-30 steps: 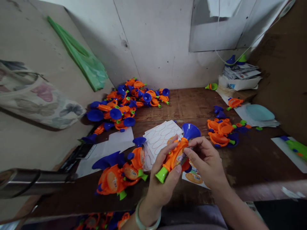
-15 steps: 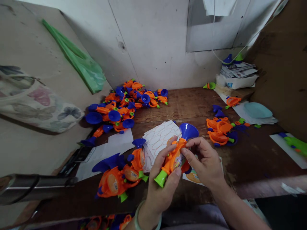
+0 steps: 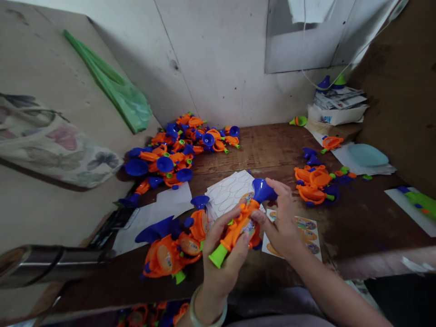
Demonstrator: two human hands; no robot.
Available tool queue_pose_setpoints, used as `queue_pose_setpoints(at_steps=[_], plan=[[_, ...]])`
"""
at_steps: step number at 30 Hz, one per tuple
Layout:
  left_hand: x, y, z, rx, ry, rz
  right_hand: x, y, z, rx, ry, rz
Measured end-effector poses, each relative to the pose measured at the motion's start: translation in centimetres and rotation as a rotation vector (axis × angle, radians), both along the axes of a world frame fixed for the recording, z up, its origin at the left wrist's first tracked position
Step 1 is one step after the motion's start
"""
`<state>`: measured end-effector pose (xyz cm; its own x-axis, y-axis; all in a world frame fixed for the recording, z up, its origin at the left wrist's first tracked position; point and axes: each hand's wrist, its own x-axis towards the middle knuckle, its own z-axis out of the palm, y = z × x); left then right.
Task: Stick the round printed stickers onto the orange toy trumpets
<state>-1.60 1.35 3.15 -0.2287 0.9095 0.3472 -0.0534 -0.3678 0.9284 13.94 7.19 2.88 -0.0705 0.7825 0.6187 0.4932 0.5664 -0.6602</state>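
Gripping an orange toy horn (image 3: 236, 229), the left hand (image 3: 221, 259) clenches its fingers (image 3: 225, 222) round the body; the right hand's (image 3: 282, 222) fingers (image 3: 277, 187) grasp the blue funnel (image 3: 262, 190) above the counter (image 3: 272, 145).

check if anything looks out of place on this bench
A small green-and-orange toy piece lies alone at the back of the wooden bench, apart from the pile of orange toy horns, and blue and green plastic cones sit up on the paper stack in the back corner, away from the other parts.
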Motion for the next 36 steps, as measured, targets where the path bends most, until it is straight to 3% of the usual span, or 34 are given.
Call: queue_pose_setpoints(at_steps=[3, 6, 9, 11, 13, 17, 22, 25, 29, 32, 36], plan=[[-2.6, -0.6, 0.5, 0.017, 0.167, 0.139, 1.0, 2.7, -2.4, -0.148, -0.098, -0.01], [-7.1, -1.5, 1.0, 0.067, 0.479, 0.351, 2.1, 5.7, -4.1, -0.402, -0.382, -0.042], [-12.3, -2.2, -0.2, 0.051, 0.842, 0.439, 2.0, 7.4, -4.8, -0.513, -0.544, -0.013], [-15.4, -2.4, -1.9, 0.008, 1.078, 0.418, 1.2, 7.9, -4.9, -0.569, -0.622, -0.002], [-17.7, -2.5, -3.8, -0.059, 1.262, 0.318, 0.1, 7.9, -5.1, -0.614, -0.685, 0.003], [-19.8, -3.0, -6.0, -0.21, 1.454, 0.164, -1.1, 7.7, -5.6, -0.648, -0.736, -0.017], [-17.1, -2.5, -4.4, -0.194, 1.399, 0.213, -0.6, 8.1, -6.0, -0.615, -0.646, -0.034], [-12.9, -1.1, -3.2, 0.021, 1.215, 0.296, 0.5, 8.2, -5.7, -0.584, -0.514, 0.006], [-7.0, 2.5, -2.2, 0.198, 0.991, 0.262, 2.4, 6.7, -4.4, -0.479, -0.315, 0.109], [-4.1, 5.5, -1.3, 0.149, 0.916, 0.237, 3.3, 4.4, -3.3, -0.383, -0.208, 0.207], [-2.1, 7.6, 0.1, -0.141, 0.82, 0.029, 3.9, 1.7, -2.5, -0.245, -0.11, 0.302]])
